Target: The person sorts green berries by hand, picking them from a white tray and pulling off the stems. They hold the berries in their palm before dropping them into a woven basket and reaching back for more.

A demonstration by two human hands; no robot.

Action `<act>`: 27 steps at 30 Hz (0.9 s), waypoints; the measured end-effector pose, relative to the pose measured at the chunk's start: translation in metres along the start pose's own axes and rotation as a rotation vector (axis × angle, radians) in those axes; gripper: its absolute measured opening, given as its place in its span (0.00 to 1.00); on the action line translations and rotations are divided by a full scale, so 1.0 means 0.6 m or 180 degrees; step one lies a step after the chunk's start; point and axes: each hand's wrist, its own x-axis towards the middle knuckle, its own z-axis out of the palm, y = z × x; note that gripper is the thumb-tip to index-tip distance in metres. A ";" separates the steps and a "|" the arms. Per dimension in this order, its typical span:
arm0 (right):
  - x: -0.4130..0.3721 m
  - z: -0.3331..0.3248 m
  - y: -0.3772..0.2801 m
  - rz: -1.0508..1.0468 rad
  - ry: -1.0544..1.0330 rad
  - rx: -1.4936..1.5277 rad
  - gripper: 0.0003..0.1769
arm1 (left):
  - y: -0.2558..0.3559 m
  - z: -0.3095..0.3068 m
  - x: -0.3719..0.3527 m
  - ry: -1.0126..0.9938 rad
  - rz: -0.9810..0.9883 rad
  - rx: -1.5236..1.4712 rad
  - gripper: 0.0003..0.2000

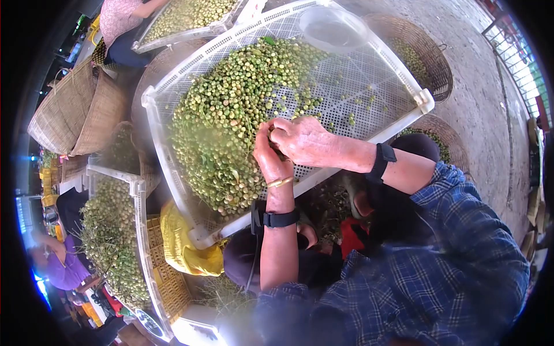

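Observation:
A white perforated tray (398,72) lies across the lap, with a large heap of small green round fruits (231,104) over its left and middle part. Above the near part of the heap my two hands meet. My left hand (271,153), with a gold bangle and a black band at the wrist, is curled, its fingertips against the other hand. My right hand (303,140), black band at its wrist, has its fingers bent in a pinch. Whatever lies between the fingers is too hidden to name. Loose fruits are scattered on the tray's right side.
A clear round bowl (333,27) sits at the tray's far corner. Wicker baskets (435,69) stand at right, others (75,109) at left. A second tray of fruit with stems (112,242), a yellow bag (182,242) and a yellow crate (164,265) are lower left. Other people sit at left.

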 end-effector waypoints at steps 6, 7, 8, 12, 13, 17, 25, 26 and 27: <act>0.002 0.003 -0.001 0.0327 0.0309 0.0951 0.07 | -0.004 -0.019 0.006 -0.0412 0.0067 0.0397 0.13; 0.006 0.004 0.007 0.0325 0.0508 0.1282 0.08 | -0.008 -0.027 0.011 -0.0513 -0.0022 0.0306 0.12; 0.009 0.004 0.013 0.0323 0.0715 0.1611 0.08 | 0.001 -0.040 0.019 -0.0909 -0.0439 -0.0338 0.12; 0.001 -0.088 0.037 0.1400 -0.0469 0.3926 0.03 | 0.040 -0.018 0.018 -0.0691 -0.0852 -0.1685 0.14; -0.011 -0.105 0.023 0.1277 -0.1171 0.4269 0.02 | 0.048 -0.019 0.021 -0.0647 -0.0788 -0.1859 0.14; -0.078 -0.057 -0.052 -0.1127 -0.2326 0.2522 0.18 | 0.060 -0.023 0.023 -0.1177 -0.0751 -0.2363 0.14; -0.009 -0.062 0.007 0.0520 0.0412 0.1055 0.16 | 0.061 -0.017 0.001 -0.0402 -0.0532 -0.1582 0.16; -0.005 -0.054 0.009 0.0471 0.0419 0.0947 0.16 | 0.060 -0.014 -0.002 -0.0409 -0.0534 -0.1572 0.16; -0.001 -0.046 0.009 0.0421 0.0422 0.0842 0.17 | 0.058 -0.012 -0.006 -0.0413 -0.0535 -0.1563 0.16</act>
